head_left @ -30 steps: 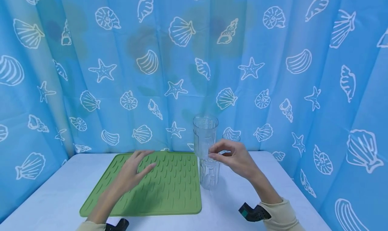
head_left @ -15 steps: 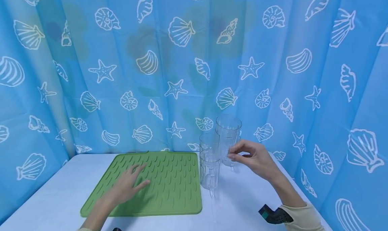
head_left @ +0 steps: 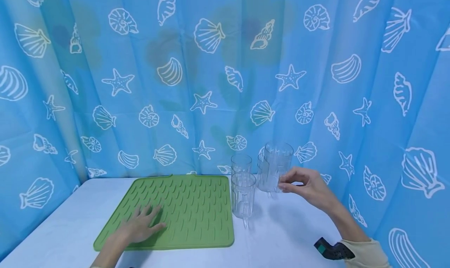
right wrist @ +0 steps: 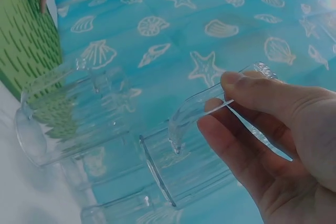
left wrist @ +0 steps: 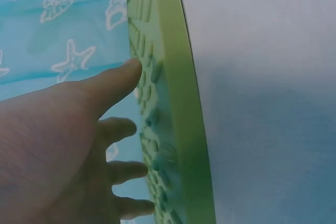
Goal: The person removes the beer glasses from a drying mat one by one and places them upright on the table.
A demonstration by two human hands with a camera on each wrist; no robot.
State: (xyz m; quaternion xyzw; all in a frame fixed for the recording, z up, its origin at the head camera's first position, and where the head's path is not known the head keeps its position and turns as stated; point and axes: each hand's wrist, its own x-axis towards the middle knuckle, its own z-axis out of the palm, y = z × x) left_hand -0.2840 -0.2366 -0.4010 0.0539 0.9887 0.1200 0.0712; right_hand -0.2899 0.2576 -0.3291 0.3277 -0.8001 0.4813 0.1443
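Note:
My right hand [head_left: 309,186] pinches the handle of a clear mug [head_left: 277,158] between thumb and fingers. In the right wrist view that handle [right wrist: 194,103] runs under my thumb. The mug is upright and looks raised over the table; whether its base touches is hard to tell. Partly hidden behind it is another clear mug [head_left: 262,178]. To its left stand two more, a front mug [head_left: 243,199] and a back mug [head_left: 241,162]. My left hand [head_left: 138,225] is low over a green ribbed mat [head_left: 197,217], fingers spread, holding nothing. Contact with the mat is unclear.
The mat lies on a white-covered table [head_left: 274,240], and the two left mugs stand beside its right edge. A blue curtain [head_left: 218,80] with shell prints surrounds the table at the back and sides.
My right hand has carried the mug rightward, away from above the front mug, and now lower. My left hand has come down and toward the near left of the mat.

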